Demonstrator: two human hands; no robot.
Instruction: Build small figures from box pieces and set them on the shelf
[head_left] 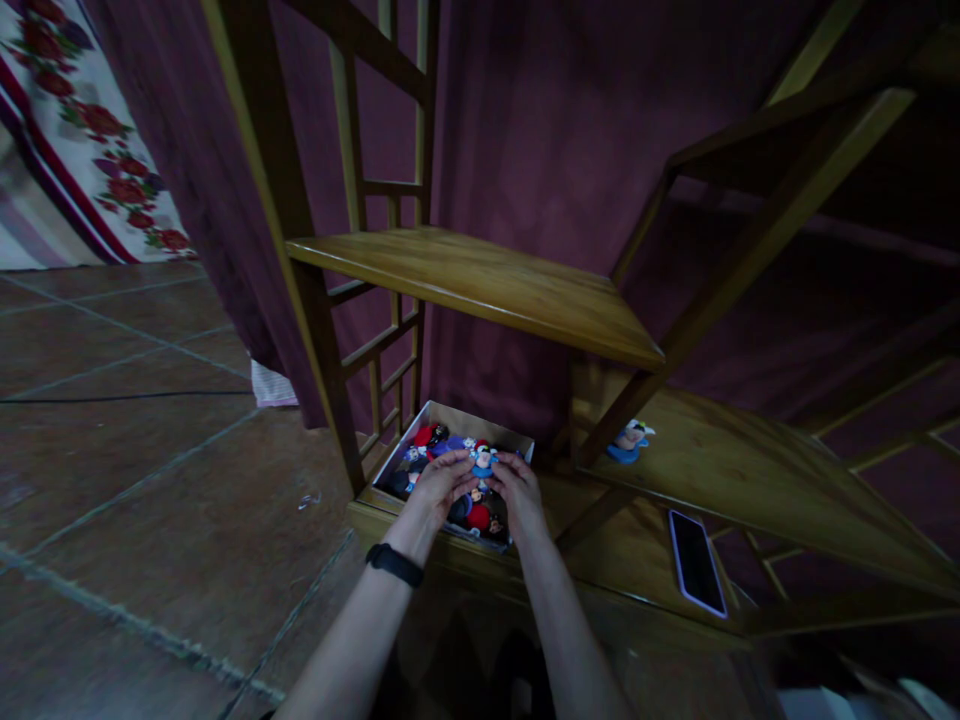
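Observation:
Between the fingertips of both hands is a small figurine (484,459) with a blue base and a pale body. My left hand (445,483) pinches it from the left, and my right hand (517,484) grips it from the right. Just beneath them sits a shallow cardboard box (396,462) with several toy figures in red, blue and black, some hidden by my hands. Another figurine (628,441), with a similar blue base, stands on the wooden shelf to the right. A black band circles my left wrist.
A wooden shelf unit (465,275) with slanted posts and lattice sides surrounds the box; one board juts out above my hands. A phone (697,562) lies on the lower right board. Purple curtain (510,150) hangs behind. A cable (127,396) crosses the tiled floor at left.

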